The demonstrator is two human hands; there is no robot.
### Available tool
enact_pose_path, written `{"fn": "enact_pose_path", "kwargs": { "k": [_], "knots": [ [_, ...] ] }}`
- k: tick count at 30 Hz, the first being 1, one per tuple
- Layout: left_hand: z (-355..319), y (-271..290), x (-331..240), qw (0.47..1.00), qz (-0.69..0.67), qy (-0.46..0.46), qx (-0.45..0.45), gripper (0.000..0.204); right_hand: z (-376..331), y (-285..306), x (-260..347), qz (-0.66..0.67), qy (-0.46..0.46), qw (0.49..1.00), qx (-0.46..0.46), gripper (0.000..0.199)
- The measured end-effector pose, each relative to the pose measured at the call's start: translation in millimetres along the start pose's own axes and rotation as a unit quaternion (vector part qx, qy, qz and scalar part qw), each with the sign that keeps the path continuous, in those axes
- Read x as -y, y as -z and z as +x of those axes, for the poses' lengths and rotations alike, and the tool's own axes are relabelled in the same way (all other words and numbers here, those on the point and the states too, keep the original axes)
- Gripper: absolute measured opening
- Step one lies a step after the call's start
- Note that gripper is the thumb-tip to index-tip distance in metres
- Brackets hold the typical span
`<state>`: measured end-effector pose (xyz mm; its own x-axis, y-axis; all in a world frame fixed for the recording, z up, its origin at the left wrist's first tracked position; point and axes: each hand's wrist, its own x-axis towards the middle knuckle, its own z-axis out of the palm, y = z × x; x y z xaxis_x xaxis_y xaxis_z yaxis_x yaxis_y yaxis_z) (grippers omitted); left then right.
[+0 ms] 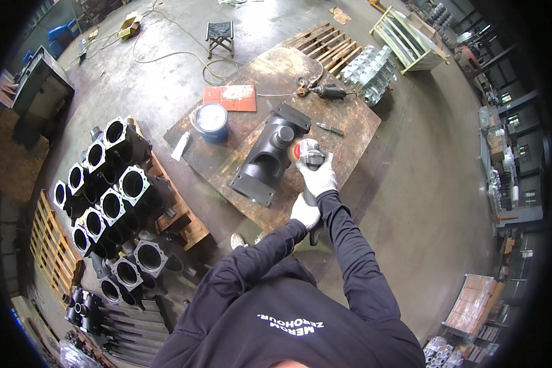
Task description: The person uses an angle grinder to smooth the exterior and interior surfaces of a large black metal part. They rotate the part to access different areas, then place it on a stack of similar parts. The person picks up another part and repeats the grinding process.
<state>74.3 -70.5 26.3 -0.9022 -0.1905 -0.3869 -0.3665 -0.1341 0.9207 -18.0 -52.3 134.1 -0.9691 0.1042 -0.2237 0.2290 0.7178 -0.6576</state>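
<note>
Both of my hands wear white gloves and grip one angle grinder [313, 159]. My right hand [320, 176] is wrapped round its front end, near the head. Behind it, my left hand [306, 212] closes on the rear of the body. The grinder's disc, with some red on it, is beside the right side of a black cast metal housing [264, 159]; whether it touches I cannot tell. That housing lies across the worktable [343, 132], with flat flanges at its ends and a round stub on top. A small dark hand tool [330, 129] rests right of it.
Left on the table stand a blue-rimmed bucket [211, 125] and a white tube [181, 146]. Farther back are a red sheet [230, 97] and a corded power tool [328, 91]. Several black castings [132, 184] fill a pallet at left. A folding stool [219, 37] stands beyond the table.
</note>
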Motion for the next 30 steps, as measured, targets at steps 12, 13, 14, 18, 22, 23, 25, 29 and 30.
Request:
{"fn": "enact_pose_path", "kwargs": {
  "k": [12,13,14,18,22,23,25,29,30],
  "knots": [
    [6,-11,-33,0.999,0.025,-0.004,0.022,0.064,17,13,7,-0.041,0.062,0.995,-0.061,0.094],
    [12,-15,-36,1.000,0.023,-0.010,0.016,0.065,21,16,10,-0.055,0.054,0.995,-0.061,0.098],
    [12,-20,-35,0.999,-0.004,-0.036,-0.006,0.062,23,21,13,-0.048,0.078,0.995,-0.037,0.104],
    [36,-38,-27,0.999,-0.005,-0.029,-0.034,0.059,42,25,14,-0.059,0.068,0.996,-0.024,0.089],
    [54,-84,-13,0.997,-0.005,-0.012,-0.076,0.062,79,36,-28,0.025,0.121,0.992,0.026,0.091],
    [59,-97,-12,0.997,-0.002,-0.001,-0.083,0.063,89,38,-42,0.069,0.139,0.987,0.043,0.091],
    [61,-121,-9,0.992,0.050,-0.002,-0.113,0.067,113,48,-71,0.056,0.131,0.986,0.084,0.097],
    [57,-166,-23,0.990,0.065,0.078,-0.100,0.074,150,74,-136,0.094,0.096,0.981,0.141,0.104],
    [56,-172,-27,0.988,0.100,0.092,-0.078,0.077,158,78,-155,0.128,0.073,0.978,0.145,0.103]
  ]
}}
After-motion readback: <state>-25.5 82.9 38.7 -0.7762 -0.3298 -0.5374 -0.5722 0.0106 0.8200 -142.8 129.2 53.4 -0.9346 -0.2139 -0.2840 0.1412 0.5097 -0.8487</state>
